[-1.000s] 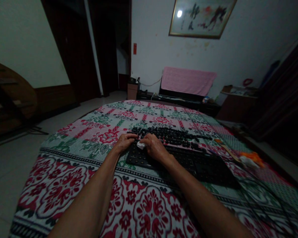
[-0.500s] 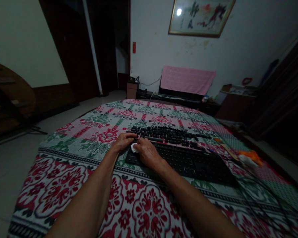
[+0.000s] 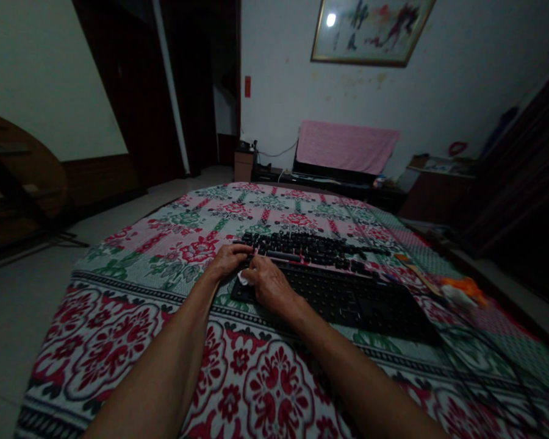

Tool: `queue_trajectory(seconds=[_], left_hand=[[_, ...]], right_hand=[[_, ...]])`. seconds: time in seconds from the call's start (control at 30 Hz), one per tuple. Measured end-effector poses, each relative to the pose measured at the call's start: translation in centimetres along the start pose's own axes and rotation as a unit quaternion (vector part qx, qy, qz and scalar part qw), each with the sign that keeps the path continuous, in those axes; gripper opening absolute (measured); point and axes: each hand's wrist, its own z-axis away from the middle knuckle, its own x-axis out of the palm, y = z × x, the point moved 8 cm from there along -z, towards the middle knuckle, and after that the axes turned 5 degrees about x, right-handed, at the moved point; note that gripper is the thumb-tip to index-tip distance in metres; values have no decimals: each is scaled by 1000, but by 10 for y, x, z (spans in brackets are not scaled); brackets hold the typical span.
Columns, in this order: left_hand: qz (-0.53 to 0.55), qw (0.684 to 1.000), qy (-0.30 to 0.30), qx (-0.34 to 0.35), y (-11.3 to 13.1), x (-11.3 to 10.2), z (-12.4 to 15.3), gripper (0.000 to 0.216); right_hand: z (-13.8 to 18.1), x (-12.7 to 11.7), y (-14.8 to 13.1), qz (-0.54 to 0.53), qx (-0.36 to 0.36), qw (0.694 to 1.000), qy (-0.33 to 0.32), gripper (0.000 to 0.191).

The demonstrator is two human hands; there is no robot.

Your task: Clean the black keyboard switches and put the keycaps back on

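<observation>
A black computer keyboard [image 3: 384,305] lies on the patterned bedspread in front of me, most of its keycaps off and small studs showing. My left hand [image 3: 229,261] is at its far left corner, fingers bent over that edge, partly hidden by the other hand. My right hand [image 3: 271,281] is closed on a crumpled white tissue [image 3: 244,278], pressed against the keyboard's left end. Just beyond the keyboard lie many loose black keycaps [image 3: 320,245] in rough rows, with a long dark bar, probably the space bar [image 3: 283,256], nearest the hands.
To the right lie a wooden-handled brush [image 3: 416,272] and an orange and white cloth or bag [image 3: 464,291]. Dark cables [image 3: 494,353] trail over the bedspread [image 3: 274,390] at lower right. A pink cloth [image 3: 348,146] covers something on the far cabinet.
My right hand has shifted slightly, and the tissue sits a little lower and further left on the keyboard's left end. My left hand has stayed about where it was.
</observation>
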Motion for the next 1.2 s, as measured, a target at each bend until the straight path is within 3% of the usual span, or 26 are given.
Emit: queue_trajectory(seconds=[0.17, 0.47, 0.77, 1.1, 1.2], left_hand=[[7, 1000, -2, 13, -6, -2, -3, 34], [-9, 1000, 11, -2, -6, -2, -3, 29], [-21, 1000, 5, 6, -3, -4, -2, 33], [-5, 1000, 3, 5, -4, -3, -1, 36], [-1, 1000, 4, 6, -5, -3, -2, 35]], right_hand=[[8, -3, -5, -15, -48, 999, -17, 21], [-2, 3, -8, 20, -17, 1000, 3, 21], [12, -5, -23, -22, -91, 995, -20, 19], [11, -3, -11, -73, -72, 995, -9, 24], [7, -10, 6, -76, -38, 996, 40, 28]])
